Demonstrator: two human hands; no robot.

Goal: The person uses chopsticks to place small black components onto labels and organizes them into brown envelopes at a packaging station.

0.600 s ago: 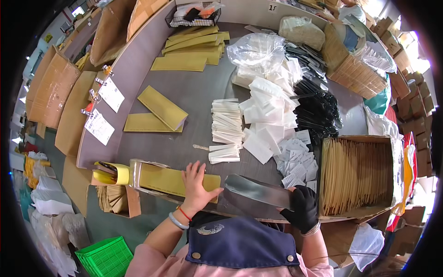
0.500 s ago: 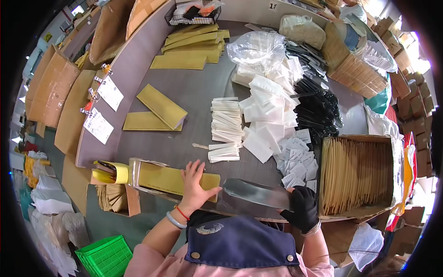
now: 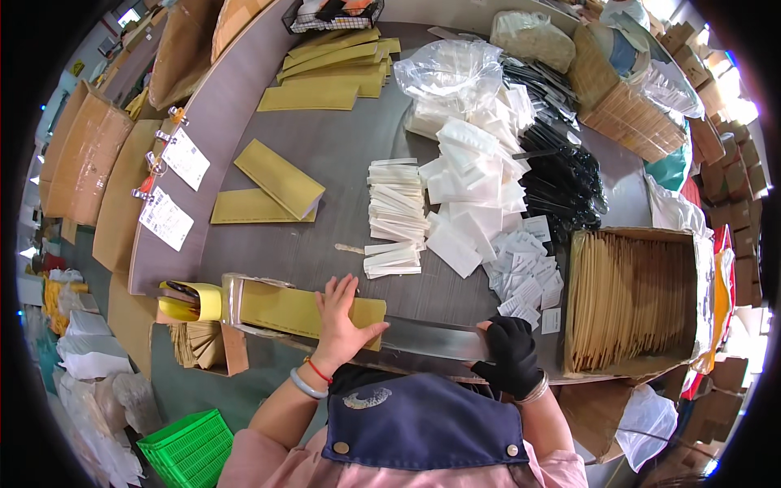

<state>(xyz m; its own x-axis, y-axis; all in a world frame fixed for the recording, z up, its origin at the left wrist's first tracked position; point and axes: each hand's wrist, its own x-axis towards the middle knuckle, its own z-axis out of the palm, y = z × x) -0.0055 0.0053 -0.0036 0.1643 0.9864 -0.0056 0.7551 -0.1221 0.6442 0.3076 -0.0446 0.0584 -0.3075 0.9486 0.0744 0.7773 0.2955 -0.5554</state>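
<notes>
My bare left hand (image 3: 343, 320) lies with fingers spread on the right part of a long gold padded envelope (image 3: 281, 307). The envelope rests on the table's near edge, its left end inside an open carton sleeve (image 3: 232, 301). In a black fingerless glove, my right hand (image 3: 510, 351) grips the right end of a long shiny grey strip (image 3: 439, 338). The strip's left end meets the envelope's right end by my left thumb; whether it is inside cannot be seen.
White folded slips (image 3: 396, 207) and a heap of white packets (image 3: 476, 171) lie beyond my hands. Black plastic pieces (image 3: 561, 179) and small printed cards (image 3: 525, 268) are to the right. A carton of upright kraft envelopes (image 3: 634, 301) stands far right. More gold envelopes (image 3: 277, 179) lie left.
My right hand has moved left with the strip, and its left end has come to the envelope's right end. My left hand stays on the envelope. The view has shifted slightly.
</notes>
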